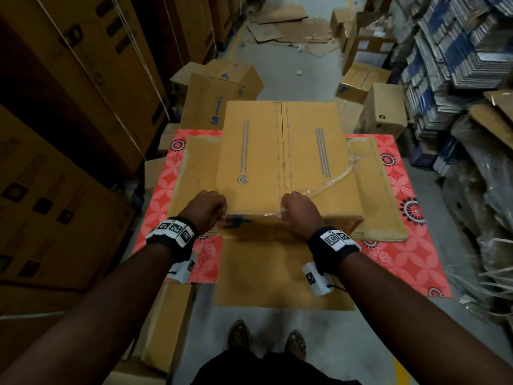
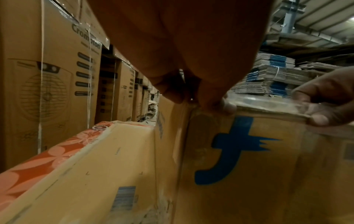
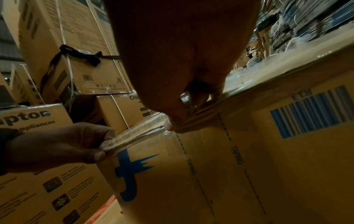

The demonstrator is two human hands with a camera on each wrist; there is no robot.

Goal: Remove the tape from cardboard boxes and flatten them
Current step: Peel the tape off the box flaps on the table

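Observation:
A closed cardboard box [image 1: 277,151] with blue print stands on flattened cardboard over a red flowered mat. Both hands are at its near top edge. My left hand [image 1: 222,215] pinches one end of a clear tape strip [image 1: 252,215] that runs along that edge. My right hand [image 1: 281,213] pinches the same strip at the centre seam. A loose curl of peeled tape [image 1: 330,182] trails away over the box top to the right. In the right wrist view the tape [image 3: 138,133] stretches between the left hand [image 3: 103,150] and right hand [image 3: 172,125], above the box [image 3: 249,151].
Flattened cardboard sheets [image 1: 277,273] lie on the mat [image 1: 402,254]. Smaller boxes [image 1: 219,95] stand behind it. Tall strapped cartons [image 1: 69,107] wall the left side, and bundled flat cardboard [image 1: 458,51] piles up on the right. More flat cardboard [image 1: 291,26] lies on the far floor.

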